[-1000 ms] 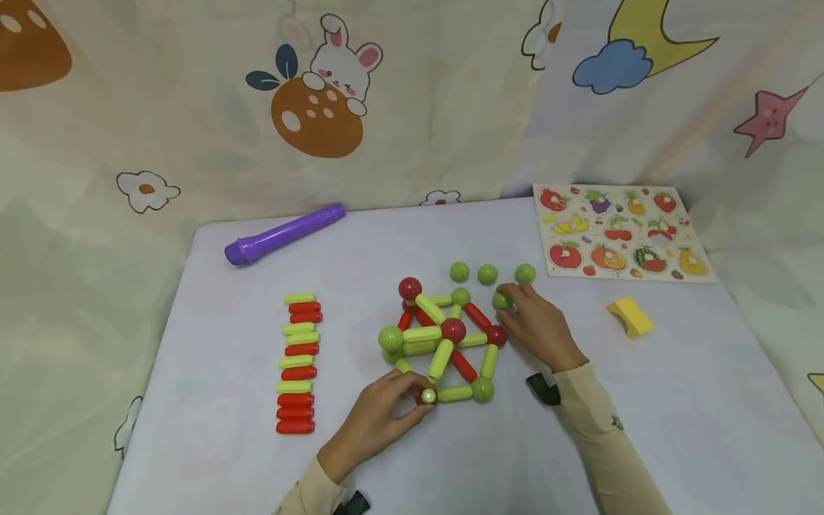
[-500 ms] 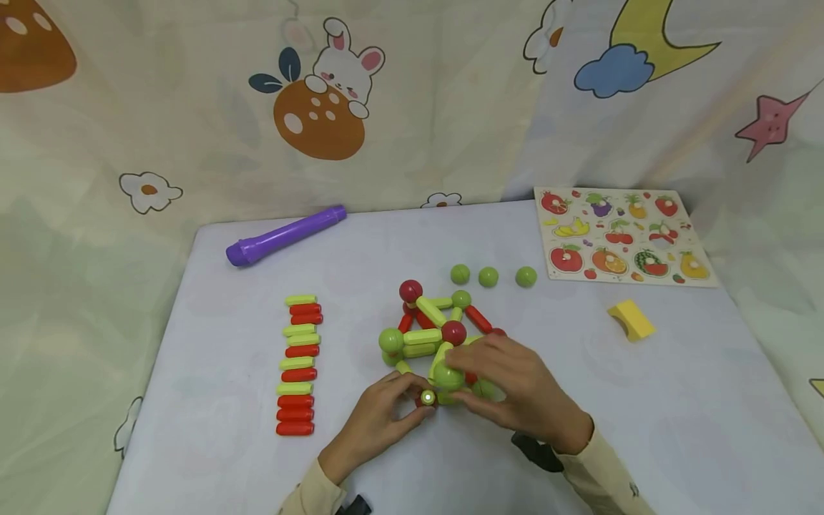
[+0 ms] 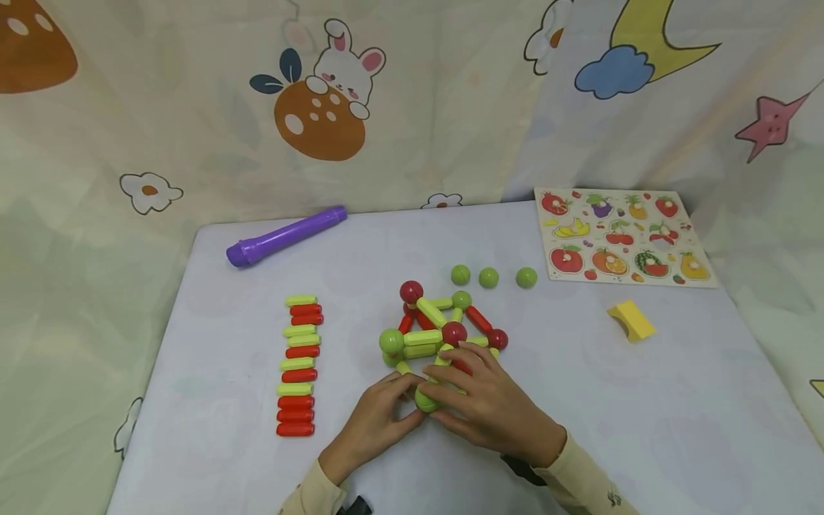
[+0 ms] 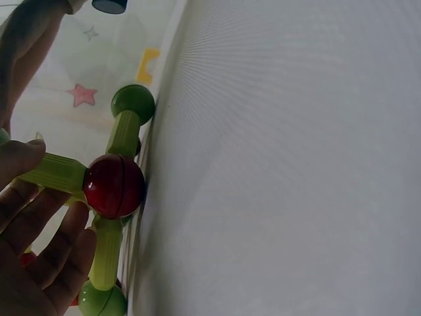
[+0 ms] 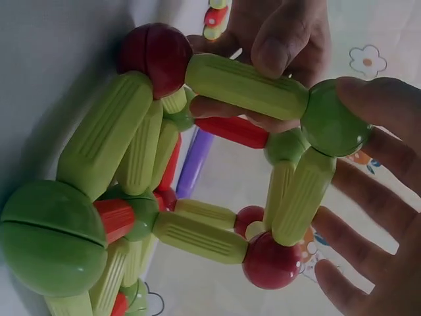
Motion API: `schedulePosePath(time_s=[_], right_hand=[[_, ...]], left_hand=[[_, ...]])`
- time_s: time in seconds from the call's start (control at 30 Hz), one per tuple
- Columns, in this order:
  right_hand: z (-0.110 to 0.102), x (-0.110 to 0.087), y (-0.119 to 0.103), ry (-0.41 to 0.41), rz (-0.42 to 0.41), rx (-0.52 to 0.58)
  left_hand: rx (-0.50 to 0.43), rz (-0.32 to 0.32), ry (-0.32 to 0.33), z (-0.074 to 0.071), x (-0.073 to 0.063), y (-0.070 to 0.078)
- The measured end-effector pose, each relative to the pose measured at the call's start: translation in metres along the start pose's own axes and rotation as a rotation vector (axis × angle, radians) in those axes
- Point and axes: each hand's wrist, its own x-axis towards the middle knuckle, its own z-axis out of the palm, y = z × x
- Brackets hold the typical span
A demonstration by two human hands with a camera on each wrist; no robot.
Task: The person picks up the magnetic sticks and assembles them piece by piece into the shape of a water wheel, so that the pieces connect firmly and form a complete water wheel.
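Note:
A structure of magnetic rods and balls in yellow-green, red and green stands mid-table; a red ball (image 3: 454, 333) tops its near middle. At its near corner, my left hand (image 3: 376, 415) pinches an upright yellow-green rod (image 5: 243, 85) between thumb and fingers. That rod rises from a red ball (image 4: 115, 186) at table level. With thumb and fingers, my right hand (image 3: 496, 408) holds a green ball (image 3: 426, 399) at the rod's top end. In the right wrist view, this green ball also meets a second yellow-green rod (image 5: 304, 197) that leads to another red ball (image 5: 272, 260).
Several red and yellow-green rods (image 3: 296, 402) lie in a column at the left. Behind the structure sit 3 loose green balls (image 3: 488, 277). A purple tube (image 3: 286, 237) lies at the back left. Rightward are a fruit puzzle board (image 3: 627, 239) and a yellow arch block (image 3: 632, 320).
My right hand took a green ball from behind the structure and brought it nearer and left, onto the upright rod's top. My left hand kept its place at the rod.

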Motion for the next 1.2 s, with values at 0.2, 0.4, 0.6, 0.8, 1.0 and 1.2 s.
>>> schedulePosePath(time_s=[0.2, 0.4, 0.6, 0.8, 1.0, 1.2], right_hand=[[-0.001, -0.004, 0.002, 0.023, 0.055, 0.076], [-0.011, -0.019, 0.017, 0.189, 0.193, 0.181], [-0.011, -0.04, 0.04, 0.254, 0.383, 0.147], [-0.004, -0.052, 0.049, 0.21, 0.461, 0.182], [-0.003, -0.056, 0.051, 0.165, 0.508, 0.186], [-0.003, -0.059, 0.054, 0.182, 0.522, 0.163]], left_hand=[[-0.007, 0.019, -0.008, 0.0, 0.001, 0.0], [-0.014, -0.008, -0.082, -0.027, 0.002, -0.002], [0.178, -0.082, 0.086, -0.101, 0.016, -0.034], [0.341, -0.343, 0.134, -0.162, 0.021, -0.097], [0.403, -0.49, -0.021, -0.178, 0.013, -0.115], [0.399, -0.449, -0.033, -0.18, 0.032, -0.115]])
